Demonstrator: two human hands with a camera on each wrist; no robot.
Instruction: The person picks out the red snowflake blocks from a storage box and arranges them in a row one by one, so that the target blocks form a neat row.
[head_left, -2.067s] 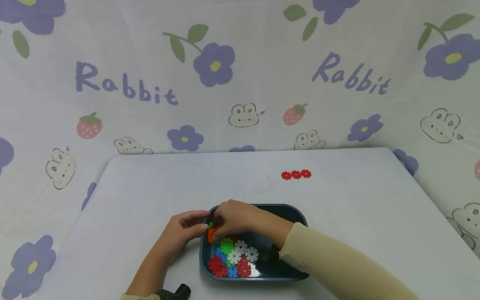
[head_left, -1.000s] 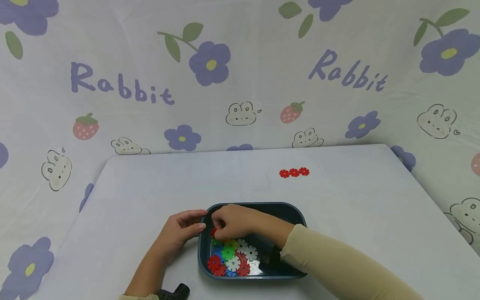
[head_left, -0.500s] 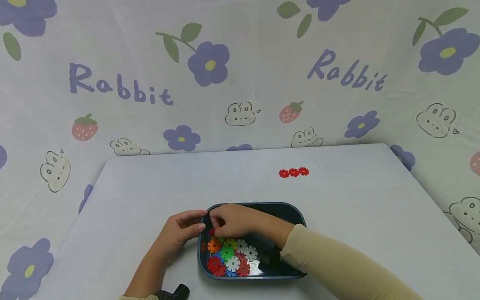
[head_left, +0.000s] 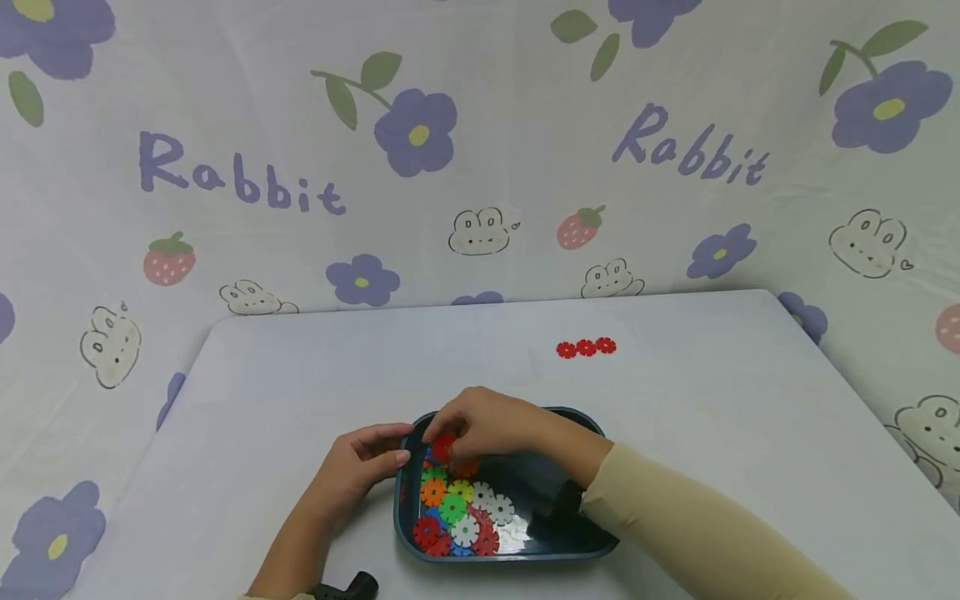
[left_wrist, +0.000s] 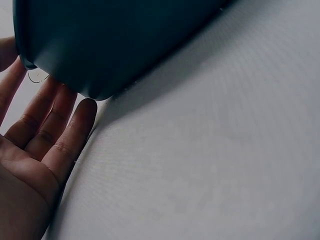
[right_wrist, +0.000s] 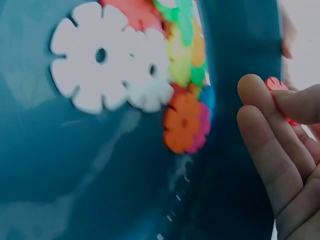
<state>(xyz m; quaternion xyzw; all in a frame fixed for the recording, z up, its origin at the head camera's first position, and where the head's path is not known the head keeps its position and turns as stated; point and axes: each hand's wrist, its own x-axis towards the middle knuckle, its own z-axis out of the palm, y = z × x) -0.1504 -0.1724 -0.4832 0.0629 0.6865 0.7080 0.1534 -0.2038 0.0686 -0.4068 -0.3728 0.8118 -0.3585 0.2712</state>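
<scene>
A dark teal tray point(head_left: 555, 552) holds a heap of flower-shaped plastic discs in several colours. Over its left end, my right hand point(head_left: 498, 421) pinches a red disc point(head_left: 443, 447) between thumb and fingers. The right wrist view shows this red disc point(right_wrist: 276, 84) partly hidden by the thumb. My left hand point(head_left: 366, 457) rests its outstretched fingers against the tray's left side, thumb near the rim. From the left wrist camera, the fingertips point(left_wrist: 86, 107) meet the tray's outer wall. Below the right hand lie green point(head_left: 433, 473), orange point(head_left: 432, 493) and white discs point(head_left: 465, 531).
Three joined red discs point(head_left: 586, 347) lie in a row on the white table point(head_left: 300, 367), beyond the tray. A patterned cloth point(head_left: 480, 150) hangs behind the table. At the left wrist sits a black device point(head_left: 356, 586).
My right hand has risen out of the heap, moving slightly up and right, with a red disc now showing in its fingers. More discs are uncovered. The left hand stays at the tray.
</scene>
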